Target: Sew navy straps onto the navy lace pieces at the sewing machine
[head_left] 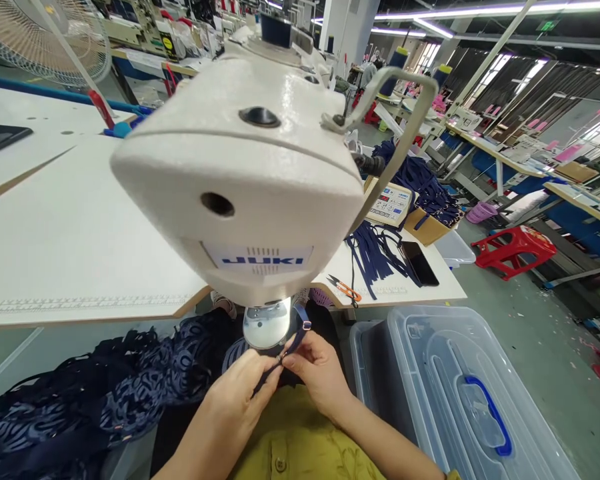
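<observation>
A narrow navy strap [297, 339] with a small metal slider [307, 325] runs between my two hands, just in front of the sewing machine's [250, 153] metal end plate [267, 323]. Thumb and fingers of my left hand [240, 393] pinch the strap's lower stretch. My right hand [323, 370] pinches it higher up, below the slider. The fingertips of both hands nearly meet near a small ring on the strap. Patterned navy fabric [145, 380], probably lingerie pieces, lies heaped to the left of my left hand.
Orange thread snips [345, 288], loose navy straps [373, 253] and a phone [420, 263] lie on the table's right part. A carton [427, 227] of straps stands behind. A lidded clear bin [475, 387] is at my right, a red stool [517, 250] beyond.
</observation>
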### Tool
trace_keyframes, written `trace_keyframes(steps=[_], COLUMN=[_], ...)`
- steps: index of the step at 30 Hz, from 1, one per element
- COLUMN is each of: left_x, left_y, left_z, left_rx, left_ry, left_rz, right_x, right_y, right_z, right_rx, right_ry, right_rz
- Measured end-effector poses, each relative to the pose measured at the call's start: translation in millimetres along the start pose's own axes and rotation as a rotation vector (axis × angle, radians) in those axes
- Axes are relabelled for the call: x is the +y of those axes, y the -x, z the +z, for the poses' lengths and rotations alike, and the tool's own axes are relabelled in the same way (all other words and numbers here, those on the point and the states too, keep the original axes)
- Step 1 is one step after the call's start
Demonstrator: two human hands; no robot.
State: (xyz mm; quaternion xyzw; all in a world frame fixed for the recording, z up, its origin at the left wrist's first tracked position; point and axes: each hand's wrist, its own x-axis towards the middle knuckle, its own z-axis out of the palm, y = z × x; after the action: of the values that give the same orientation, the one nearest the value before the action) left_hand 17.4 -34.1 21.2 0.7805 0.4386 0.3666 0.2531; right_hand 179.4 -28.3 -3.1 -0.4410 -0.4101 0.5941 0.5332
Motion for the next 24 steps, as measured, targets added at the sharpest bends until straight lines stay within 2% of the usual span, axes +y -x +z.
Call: trace_keyframes(steps=[5, 13, 24], left_x=[0, -2, 7], left_y=[2, 9, 6], left_z=[-1.9, 1.0, -1.9], left_rx=[0.043, 0.111, 0.14], left_ry=[-0.212, -0.42, -0.475], left_rz=[0.221, 0.393, 0.463], right_x=[6, 11, 22], right_y=[3, 8, 8], right_z=[-3, -5, -8], right_rx=[-0.064, -0.076, -0.085], right_ry=[0.011, 0.132, 0.191], right_rz=[-0.14, -0.366, -0.539])
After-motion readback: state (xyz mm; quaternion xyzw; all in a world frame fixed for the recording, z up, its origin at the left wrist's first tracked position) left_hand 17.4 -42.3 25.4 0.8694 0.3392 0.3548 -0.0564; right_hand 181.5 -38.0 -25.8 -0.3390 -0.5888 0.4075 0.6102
